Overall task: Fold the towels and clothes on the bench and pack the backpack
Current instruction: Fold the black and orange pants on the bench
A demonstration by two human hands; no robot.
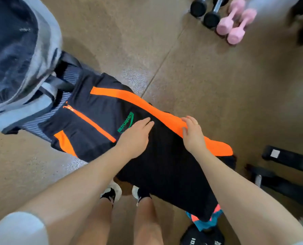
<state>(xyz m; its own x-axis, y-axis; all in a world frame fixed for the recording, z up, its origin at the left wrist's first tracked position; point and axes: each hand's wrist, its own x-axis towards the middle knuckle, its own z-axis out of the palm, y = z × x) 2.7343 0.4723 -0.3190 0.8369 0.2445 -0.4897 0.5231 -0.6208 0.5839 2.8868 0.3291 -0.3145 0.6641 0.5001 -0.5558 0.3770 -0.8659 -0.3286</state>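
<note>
- A grey and dark backpack sits at the far left, its mouth open and its dark inside showing; black straps hang from it toward the garment.
- Just right of it, a black garment with orange stripes, an orange zip and green lettering lies spread out, running from the backpack toward the lower right. What it rests on is hidden under the cloth.
- The left hand lies flat on the black cloth beside the green lettering, palm down, fingers straight and close together, gripping nothing.
- The right hand is at the long orange stripe, fingers curled over its edge and pinching the cloth.
- Below the hands, two shoes stand on the brown floor.
- A blue and orange cloth peeks out under the garment's near end.
- At the top right, black dumbbells and pink dumbbells lie together on the floor.
</note>
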